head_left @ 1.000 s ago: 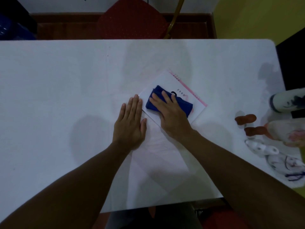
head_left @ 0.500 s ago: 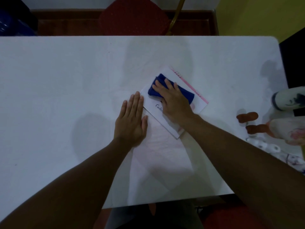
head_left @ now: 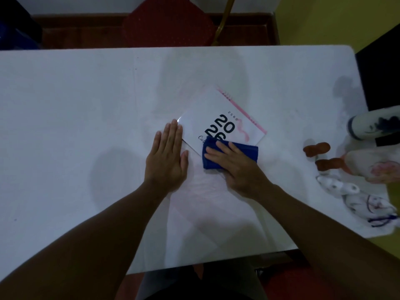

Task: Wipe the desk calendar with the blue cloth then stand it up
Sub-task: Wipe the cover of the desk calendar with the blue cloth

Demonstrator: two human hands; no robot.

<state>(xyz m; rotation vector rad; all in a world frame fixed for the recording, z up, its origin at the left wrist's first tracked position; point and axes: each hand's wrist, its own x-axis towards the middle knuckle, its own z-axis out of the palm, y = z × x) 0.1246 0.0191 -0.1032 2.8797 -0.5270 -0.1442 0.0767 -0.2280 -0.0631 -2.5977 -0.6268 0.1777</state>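
Note:
The white desk calendar [head_left: 218,111], with a pink spiral edge and "2026" printed on it, lies flat and turned at an angle near the middle of the white table [head_left: 75,109]. A folded blue cloth [head_left: 246,149] covers its near corner. My right hand [head_left: 238,167] lies flat on the cloth, fingers spread, pressing it down. My left hand [head_left: 167,156] rests palm-down on the table, its fingertips touching the calendar's left corner.
Along the table's right edge lie several white bottles: one upper one [head_left: 372,124], two with brown caps [head_left: 317,149], and spray bottles [head_left: 346,189]. A red chair [head_left: 166,20] stands behind the far edge. A black object [head_left: 381,72] is at the right.
My right hand has slid the blue cloth from the calendar's far part down to its near corner, uncovering the "2026" print. My left hand has stayed in place.

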